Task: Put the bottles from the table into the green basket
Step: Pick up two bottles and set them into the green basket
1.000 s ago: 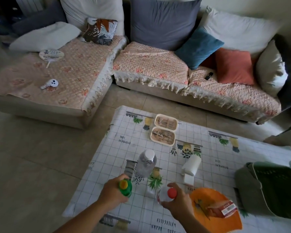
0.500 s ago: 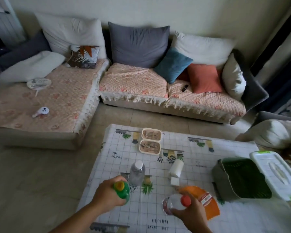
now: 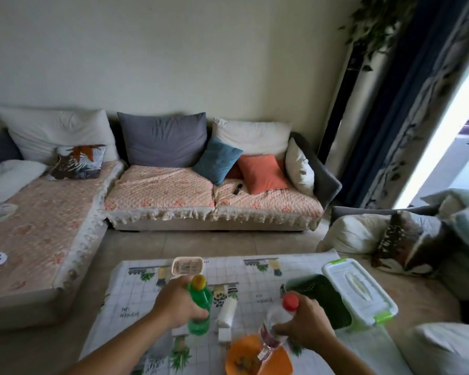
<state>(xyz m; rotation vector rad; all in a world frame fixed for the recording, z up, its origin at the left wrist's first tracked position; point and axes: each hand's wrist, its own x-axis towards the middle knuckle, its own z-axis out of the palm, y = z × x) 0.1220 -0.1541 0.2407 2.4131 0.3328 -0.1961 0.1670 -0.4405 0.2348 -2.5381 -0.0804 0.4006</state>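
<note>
My left hand [image 3: 175, 304] grips a green bottle with a yellow cap [image 3: 199, 307], lifted above the table [image 3: 136, 296]. My right hand [image 3: 305, 319] holds a clear bottle with a red cap [image 3: 278, 320], tilted, just left of the green basket [image 3: 325, 299]. The basket stands open at the table's right side. The clear white-capped bottle seen earlier is hidden behind my left arm.
A white box with green clips [image 3: 359, 290] sits against the basket's right side. An orange plate [image 3: 252, 359], a white roll [image 3: 226, 312] and a beige lidded case [image 3: 187, 266] lie on the table. A sofa [image 3: 206, 196] stands behind, a cushioned chair [image 3: 390, 239] at right.
Both hands have lifted their bottles off the table and moved right, the right hand nearing the basket. The camera has tilted up, showing more wall and sofa.
</note>
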